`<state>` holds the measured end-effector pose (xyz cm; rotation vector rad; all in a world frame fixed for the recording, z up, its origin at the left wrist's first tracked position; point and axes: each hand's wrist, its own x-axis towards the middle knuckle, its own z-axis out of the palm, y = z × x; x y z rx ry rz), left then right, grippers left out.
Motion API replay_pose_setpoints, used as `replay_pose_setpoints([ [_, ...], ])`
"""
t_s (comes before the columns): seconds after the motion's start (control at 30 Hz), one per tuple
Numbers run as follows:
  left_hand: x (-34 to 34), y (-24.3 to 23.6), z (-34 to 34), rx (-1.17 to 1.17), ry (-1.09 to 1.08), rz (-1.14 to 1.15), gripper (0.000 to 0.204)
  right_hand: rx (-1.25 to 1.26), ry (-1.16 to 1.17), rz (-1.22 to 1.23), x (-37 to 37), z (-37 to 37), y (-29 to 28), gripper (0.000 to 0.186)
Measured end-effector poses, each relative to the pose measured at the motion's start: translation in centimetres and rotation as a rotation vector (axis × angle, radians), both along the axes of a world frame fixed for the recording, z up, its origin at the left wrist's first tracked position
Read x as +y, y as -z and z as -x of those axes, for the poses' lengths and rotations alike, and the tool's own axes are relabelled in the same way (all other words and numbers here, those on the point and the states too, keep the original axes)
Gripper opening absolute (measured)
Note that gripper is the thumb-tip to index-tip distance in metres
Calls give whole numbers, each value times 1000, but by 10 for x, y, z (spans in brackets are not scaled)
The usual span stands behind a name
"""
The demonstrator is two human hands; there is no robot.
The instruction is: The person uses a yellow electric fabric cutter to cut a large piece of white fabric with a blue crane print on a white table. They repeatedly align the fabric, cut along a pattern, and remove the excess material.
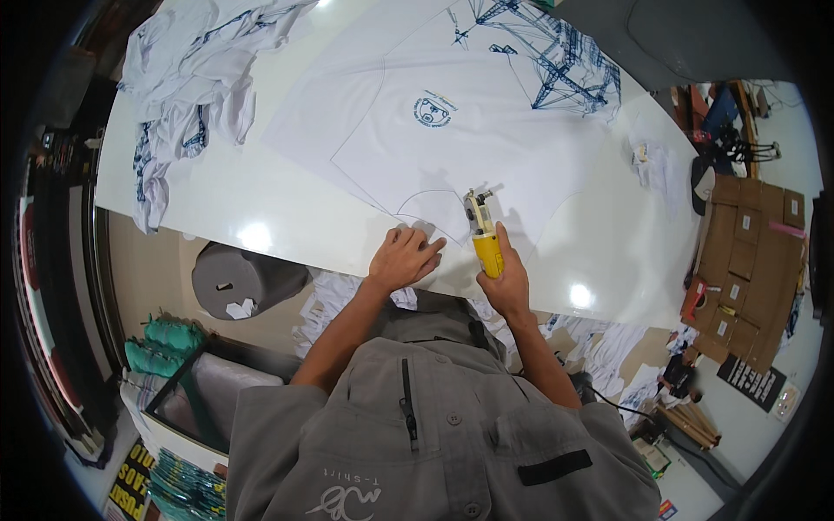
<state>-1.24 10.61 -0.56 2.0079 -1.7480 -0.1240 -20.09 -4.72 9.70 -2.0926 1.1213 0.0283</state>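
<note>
White fabric [486, 156] lies spread on the white table, with a blue printed drawing at its far right, a small round blue emblem and thin dark pattern lines. My right hand [506, 282] is wrapped round the yellow body of a handheld electric fabric cutter [488, 252]. The cutter's metal head points away from me and rests over the fabric near a curved line. To its left, my left hand [407, 257] lies at the near edge of the fabric, fingers apart and slightly bent, holding nothing.
Crumpled white fabric pieces [191, 78] are heaped on the table's far left, and a small scrap [656, 165] lies at the right. A grey stool [234, 280] stands below the table's left edge. Fabric offcuts [608, 356] cover the floor. Cardboard [751, 260] leans at the right.
</note>
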Motion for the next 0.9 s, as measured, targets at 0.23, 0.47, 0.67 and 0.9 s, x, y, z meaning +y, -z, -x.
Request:
replay_pose_setpoints([
  [0.23, 2, 0, 2, 1, -11, 15, 42, 23, -133, -7, -25, -12, -1, 98],
  [0.47, 4, 7, 5, -14, -19, 39, 44, 65, -194, -34, -38, -28, -11, 100],
  [0.67, 1, -6, 11, 35, -63, 33, 45, 68, -242, -28, -48, -16, -8, 100],
  [0.9, -47, -16, 88, 215, -388, -15, 52, -1, -378, -53, -75, -8, -2, 101],
])
